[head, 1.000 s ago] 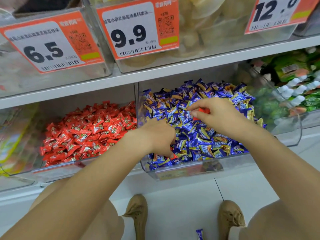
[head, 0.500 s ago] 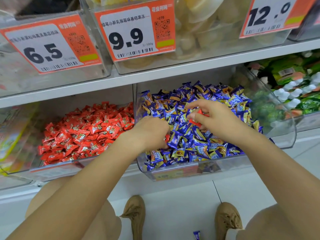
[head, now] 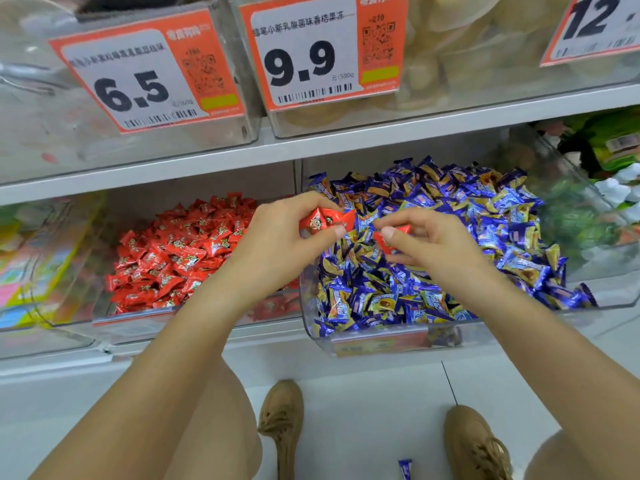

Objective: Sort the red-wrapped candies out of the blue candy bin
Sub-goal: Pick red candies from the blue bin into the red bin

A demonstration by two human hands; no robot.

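Two hands work above the blue candy bin [head: 381,344], a clear plastic tub heaped with blue-and-gold wrapped sweets. The left hand [head: 277,244] holds a small bunch of red-wrapped candies [head: 327,219] between thumb and curled fingers; the wrappers are shiny red with a small printed figure and pinched, crimped ends. These candies sit at the fingertips, raised above the left edge of the blue heap. The right hand [head: 433,244] pinches another red candy [head: 389,242] between thumb and forefinger, its other fingers loosely curled; that piece is glossy red too, and partly hidden by the thumb. It lies just under the thumb, close over the blue sweets near the middle of the bin. The two hands are near each other, their fingertips almost meeting.

Just to the left, a second clear bin [head: 138,318] is filled with matching red candies. Orange price tags reading 6.5 [head: 138,74] and 9.9 [head: 318,53] hang on the bins of the shelf above. On the floor below, one blue candy [head: 404,468] lies between two tan shoes [head: 282,427].
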